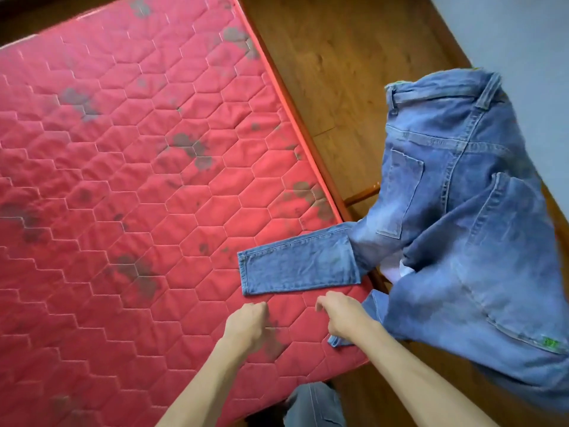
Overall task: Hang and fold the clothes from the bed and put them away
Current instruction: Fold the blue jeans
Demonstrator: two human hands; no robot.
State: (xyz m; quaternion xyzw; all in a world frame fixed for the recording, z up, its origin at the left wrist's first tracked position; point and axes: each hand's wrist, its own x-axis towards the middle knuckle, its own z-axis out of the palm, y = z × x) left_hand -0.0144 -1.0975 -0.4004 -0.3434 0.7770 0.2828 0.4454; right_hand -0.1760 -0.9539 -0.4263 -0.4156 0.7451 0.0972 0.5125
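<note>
A pair of blue jeans (455, 211) is spread over the mattress's right corner. One leg (298, 266) lies flat on the red quilted mattress (123, 180). The waist and seat are lifted to the right above the floor and look blurred. My left hand (246, 325) hovers just below the leg's hem, fingers curled in with nothing in them. My right hand (341, 315) is beside it, fingers loosely bent and apart. A strip of the other leg (338, 341) runs under its wrist, and I cannot see fabric in its fingers.
The mattress has grey flower prints, and its edge runs diagonally from the top centre to the lower right. A brown wooden floor (338, 72) lies beyond it and a pale wall (523, 32) stands at the top right. My own leg in grey trousers (314, 405) shows at the bottom.
</note>
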